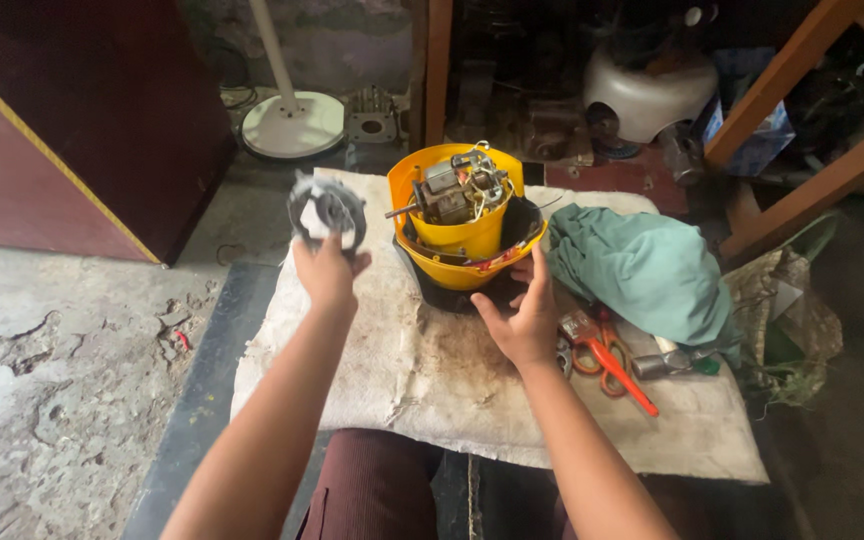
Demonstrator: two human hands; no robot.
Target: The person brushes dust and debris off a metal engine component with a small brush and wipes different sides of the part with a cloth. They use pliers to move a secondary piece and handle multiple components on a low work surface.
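Note:
A yellow appliance housing (460,238) stands on a stained white cloth (422,370), with an electric motor (455,190) and loose wires sitting in its open top. My right hand (524,312) rests against the housing's lower right side, fingers spread on its dark base. My left hand (327,270) is raised to the left of the housing and holds a round grey metal part (327,212) with a hole in its middle, lifted off the cloth.
A crumpled teal cloth (647,270) lies right of the housing. Orange-handled pliers (607,355) and other small tools lie beside my right hand. A white fan base (292,125) stands on the floor behind. A dark red cabinet (72,130) is at left, wooden frames (802,110) at right.

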